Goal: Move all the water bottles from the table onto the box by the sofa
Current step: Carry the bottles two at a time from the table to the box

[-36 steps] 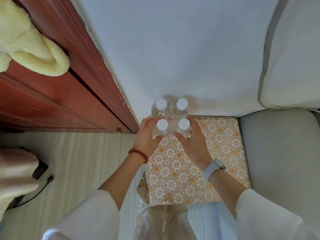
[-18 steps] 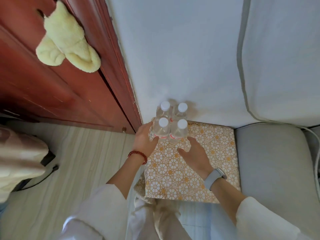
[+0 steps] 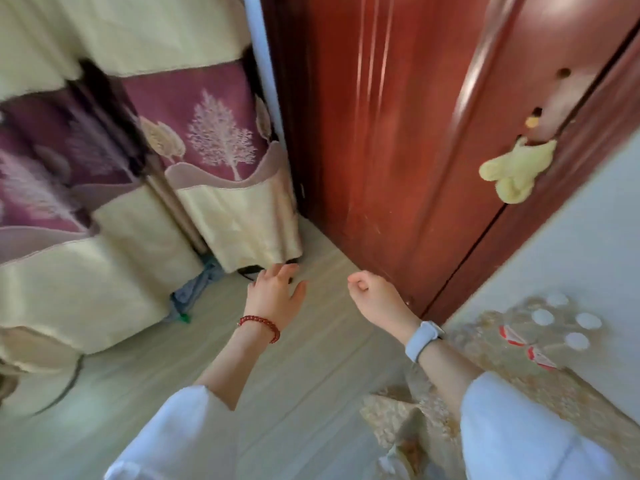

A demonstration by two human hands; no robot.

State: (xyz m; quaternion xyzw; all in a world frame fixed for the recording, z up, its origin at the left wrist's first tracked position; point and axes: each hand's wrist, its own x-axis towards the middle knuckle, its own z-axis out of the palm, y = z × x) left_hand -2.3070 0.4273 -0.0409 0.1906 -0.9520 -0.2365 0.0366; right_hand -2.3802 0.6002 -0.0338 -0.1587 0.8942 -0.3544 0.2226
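Four water bottles (image 3: 561, 323) sit on the box (image 3: 519, 382), left hand (image 3: 275, 292) loose, right hand (image 3: 375, 294) curled empty, probably more to fetch.

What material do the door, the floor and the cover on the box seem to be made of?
Door: likely wood with a glossy red-brown varnish, since light streaks reflect on it. Floor: pale planks with grain lines, wood or laminate, matte. Box cover: seemingly thin patterned cloth or plastic sheet, gold on white; blur leaves it open.
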